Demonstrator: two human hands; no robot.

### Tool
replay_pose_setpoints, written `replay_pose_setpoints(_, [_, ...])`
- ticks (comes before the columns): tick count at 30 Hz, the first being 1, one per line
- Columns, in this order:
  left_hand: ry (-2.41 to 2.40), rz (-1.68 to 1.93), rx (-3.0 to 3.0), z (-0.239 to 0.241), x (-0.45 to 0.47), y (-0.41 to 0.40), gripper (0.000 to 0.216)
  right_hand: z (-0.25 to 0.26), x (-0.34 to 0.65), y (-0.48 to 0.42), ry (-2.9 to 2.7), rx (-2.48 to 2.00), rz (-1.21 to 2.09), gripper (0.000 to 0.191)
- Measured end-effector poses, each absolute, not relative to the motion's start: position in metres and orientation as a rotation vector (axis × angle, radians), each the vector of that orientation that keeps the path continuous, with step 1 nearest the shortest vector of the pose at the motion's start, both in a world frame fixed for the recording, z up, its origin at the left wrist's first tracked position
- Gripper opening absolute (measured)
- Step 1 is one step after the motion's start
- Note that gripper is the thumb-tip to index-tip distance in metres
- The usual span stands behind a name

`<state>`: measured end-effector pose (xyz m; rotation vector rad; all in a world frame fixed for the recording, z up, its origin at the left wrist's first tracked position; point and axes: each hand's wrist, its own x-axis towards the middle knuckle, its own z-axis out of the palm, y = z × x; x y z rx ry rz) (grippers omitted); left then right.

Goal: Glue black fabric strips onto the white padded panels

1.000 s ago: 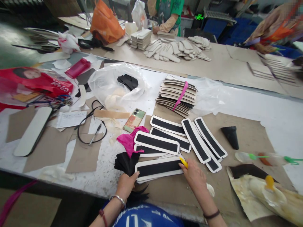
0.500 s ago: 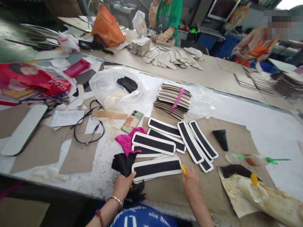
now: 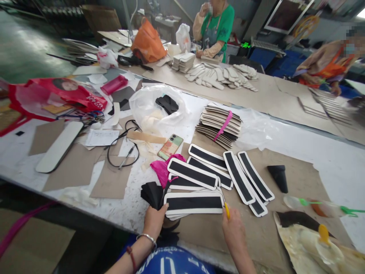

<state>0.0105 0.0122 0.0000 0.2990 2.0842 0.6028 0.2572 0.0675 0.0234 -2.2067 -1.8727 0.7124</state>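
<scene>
My left hand rests at the near table edge, thumb against the left end of a white-bordered black strip and over a bunch of black fabric pieces. My right hand is closed round a small yellow tool, whose tip touches the strip's right end. That strip lies on top of a small pile. More such strips fan out just beyond on brown card.
A pink cloth, phone, banded stack of pieces, plastic bag and black cone lie ahead. Glue-smeared sheet sits at right. Two other people work at the far side.
The view has swung slightly; my hands stay at the two ends of the near strip, the right hand drawn a little back toward me.
</scene>
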Motion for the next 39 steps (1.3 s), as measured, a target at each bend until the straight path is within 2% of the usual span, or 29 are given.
replay_pose_setpoints(5, [2.077,0.684,0.25,0.002,0.006,0.008,0.021,0.031,0.255,0.075,-1.604,-2.185,0.929,0.03])
replay_pose_setpoints(9, [2.029,0.782,0.212,0.012,0.0,0.007,0.029,0.034,0.257,0.074,-1.369,-2.112,1.243,0.04])
replay_pose_setpoints(14, [1.878,0.925,0.202,0.035,-0.009,0.005,0.039,0.042,0.257,0.066,-1.074,-1.968,1.482,0.048])
replay_pose_setpoints(17, [1.775,0.975,0.173,0.044,-0.013,0.004,0.04,0.052,0.253,0.065,-0.908,-1.868,1.552,0.051])
replay_pose_setpoints(23, [1.655,1.008,0.055,0.045,-0.017,0.003,0.039,0.062,0.251,0.068,-0.925,-1.851,1.584,0.05])
replay_pose_setpoints(30, [1.466,0.981,-0.136,0.056,-0.014,0.008,0.029,0.05,0.259,0.064,-0.583,-1.559,1.943,0.045])
replay_pose_setpoints(33, [1.435,0.95,-0.165,0.06,-0.013,0.015,0.029,0.048,0.255,0.066,-0.608,-1.614,1.91,0.047])
replay_pose_setpoints(39, [1.547,1.037,-0.008,0.059,-0.027,0.035,0.037,0.049,0.246,0.099,-1.061,-1.86,1.596,0.045])
